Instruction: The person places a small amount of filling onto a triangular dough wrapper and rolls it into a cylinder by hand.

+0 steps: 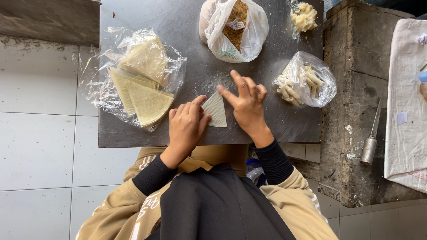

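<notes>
While the left hand (186, 123) presses flat on one edge of a pale triangular wrapper (215, 109) to pin it to the steel tabletop (284, 124), the right hand (247, 103) rests spread fingertips on its other edge; neither grips. Left lies a clear bag of stacked wrappers (140, 78); above, a white bag of brown crumbs (235, 29); right, a clear bag of pale rolled sticks (306, 82).

Beside the metal table (133, 133), the left hand (184, 126) covers the near corner of a pastry triangle (216, 109); a white cloth (407, 102) right of it runs off-frame.
</notes>
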